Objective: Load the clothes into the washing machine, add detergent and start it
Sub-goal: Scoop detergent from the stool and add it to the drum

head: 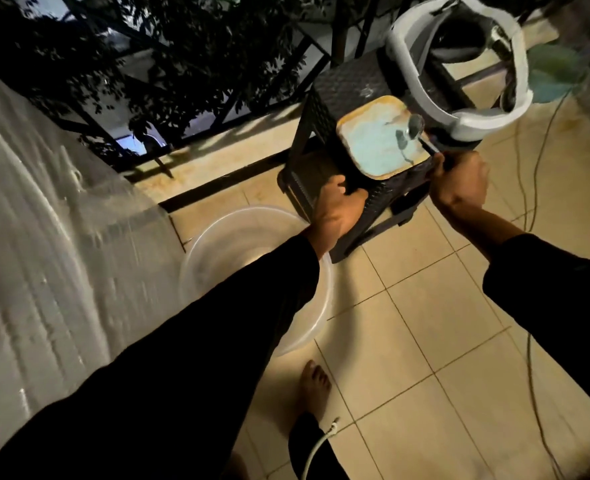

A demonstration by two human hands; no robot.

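Tiled balcony floor point(425, 306), dim light, dark railing point(182, 98) with foliage behind. A dark woven stool point(342, 98) stood by the railing, carrying a tub of pale blue detergent powder point(376, 140) with a metal spoon point(414, 124) lying in it, and a white laundry basket point(459, 64) behind. Left hand point(338, 209) gripped the stool's near edge, fingers curled around it. Right hand point(459, 185) was closed round a dark handle at the tub's right edge. Clear plastic basin point(245, 237) sat on the floor beneath the left sleeve. Washing machine wasn't identifiable.
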